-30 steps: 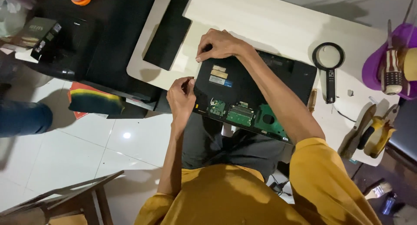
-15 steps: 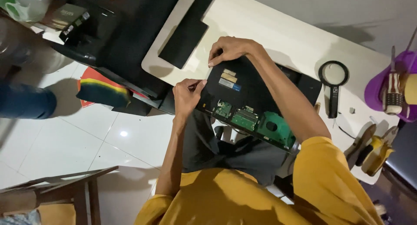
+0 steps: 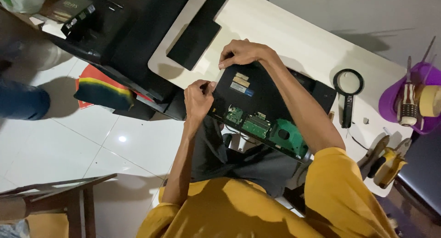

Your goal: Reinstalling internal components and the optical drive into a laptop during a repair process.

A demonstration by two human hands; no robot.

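While the left hand (image 3: 198, 99) pinches the near-left corner of the opened laptop (image 3: 271, 104), the right hand (image 3: 242, 52) curls its fingers over the far-left corner. Green circuit boards (image 3: 250, 123) show along the laptop's near edge, which overhangs the white bench (image 3: 294, 36).

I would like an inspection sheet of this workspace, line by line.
Surface: white table, partly bare.
Job's things: opened black laptop lying bottom up at the table edge, green circuit boards exposed.
Clutter: flat black panel, magnifying glass, purple tray with tools and a tape roll, yellow-handled tool.
Hands: left hand pinches the laptop's corner; right hand presses its far edge.
Cables: thin wire beside the magnifying glass.
Surroundings: white tiled floor, wooden chair.
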